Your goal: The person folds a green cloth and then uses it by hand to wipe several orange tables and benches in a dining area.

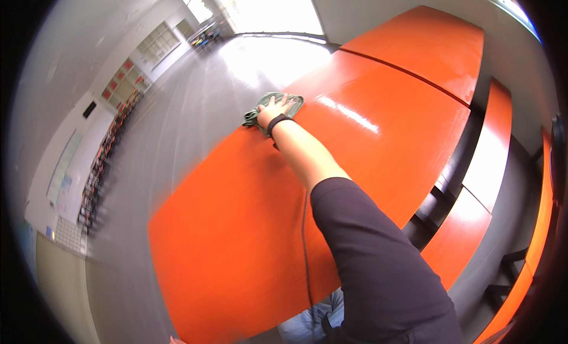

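Reaching far across a long orange tabletop [236, 225], my right hand [274, 111] lies on a grey-green cloth [251, 115] at the table's left edge. Its fingers are spread over the fabric and press it down. Part of the cloth is bunched beside the hand, at the edge. A dark band [279, 124] circles the wrist, and a dark sleeve [378, 255] covers the arm above the elbow. Of my left hand, only a small pinkish sliver [176, 340] appears at the bottom, and its fingers cannot be made out.
A second orange table section [426, 45] adjoins the far end across a narrow seam. Orange benches [488, 145] run along the right. A thin dark cord [306, 249] hangs in front of me. Grey floor [142, 184] lies left, with a row of stacked furniture [103, 160] by the wall.
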Available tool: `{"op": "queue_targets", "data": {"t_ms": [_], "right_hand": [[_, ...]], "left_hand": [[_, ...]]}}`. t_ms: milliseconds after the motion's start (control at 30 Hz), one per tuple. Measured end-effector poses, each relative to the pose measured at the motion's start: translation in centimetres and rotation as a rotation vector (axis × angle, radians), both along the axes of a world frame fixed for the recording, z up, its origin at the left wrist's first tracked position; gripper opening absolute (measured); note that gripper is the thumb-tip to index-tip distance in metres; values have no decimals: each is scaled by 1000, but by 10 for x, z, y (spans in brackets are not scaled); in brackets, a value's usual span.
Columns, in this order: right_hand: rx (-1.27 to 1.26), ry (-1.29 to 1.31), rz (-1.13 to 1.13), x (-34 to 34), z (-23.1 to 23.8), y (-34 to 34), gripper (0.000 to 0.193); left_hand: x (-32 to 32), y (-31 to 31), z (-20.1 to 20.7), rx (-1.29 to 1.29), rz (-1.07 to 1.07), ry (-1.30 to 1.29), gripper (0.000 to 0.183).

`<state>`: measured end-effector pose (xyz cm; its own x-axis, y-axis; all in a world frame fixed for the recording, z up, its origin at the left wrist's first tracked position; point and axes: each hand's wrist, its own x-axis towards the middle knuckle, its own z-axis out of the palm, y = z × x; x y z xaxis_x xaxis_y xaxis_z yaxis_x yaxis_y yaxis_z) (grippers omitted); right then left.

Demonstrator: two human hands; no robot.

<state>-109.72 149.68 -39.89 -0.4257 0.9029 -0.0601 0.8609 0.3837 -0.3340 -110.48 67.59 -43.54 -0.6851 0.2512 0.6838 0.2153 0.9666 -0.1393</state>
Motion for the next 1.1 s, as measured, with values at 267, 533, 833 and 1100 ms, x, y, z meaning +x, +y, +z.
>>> {"op": "queue_targets", "data": {"t_ms": [267,533,833,1100], "right_hand": [[3,-62,-73,138,15,127,61],[7,-199,36,136,26,185,56],[-43,-123,-286,145,5,242,65],[-10,-51,-377,159,27,194,61]], "left_hand": [[166,242,43,-88,-841,-227,68],[166,253,53,-175,-765,-330,69],[167,253,61,-167,-726,-543,72],[142,239,74,-186,-798,-558,74]]}}
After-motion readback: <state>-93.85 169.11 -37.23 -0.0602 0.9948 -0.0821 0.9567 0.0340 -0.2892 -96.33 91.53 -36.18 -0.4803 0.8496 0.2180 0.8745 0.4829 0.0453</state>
